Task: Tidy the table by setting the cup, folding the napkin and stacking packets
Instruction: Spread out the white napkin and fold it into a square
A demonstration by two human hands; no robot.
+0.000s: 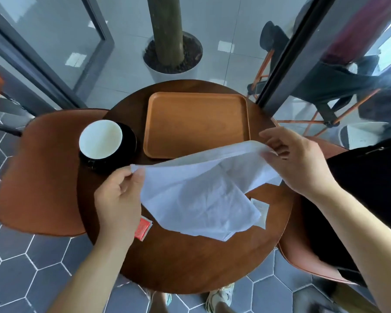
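Observation:
A white napkin [199, 190] hangs spread above the round wooden table [190, 263]. My left hand [117, 199] pinches its left corner and my right hand [296, 159] pinches its right corner. The napkin's lower part droops toward the table. A white cup [101, 139] stands on a black saucer [129, 136] at the table's left. A red packet [143, 228] lies partly under my left hand. A white packet [261, 211] shows at the napkin's right edge, partly covered by it.
A wooden tray [196, 125] with nothing on it sits at the back of the table. Brown chairs [43, 172] stand to the left and right. A potted tree trunk [167, 41] and glass doors lie beyond the table.

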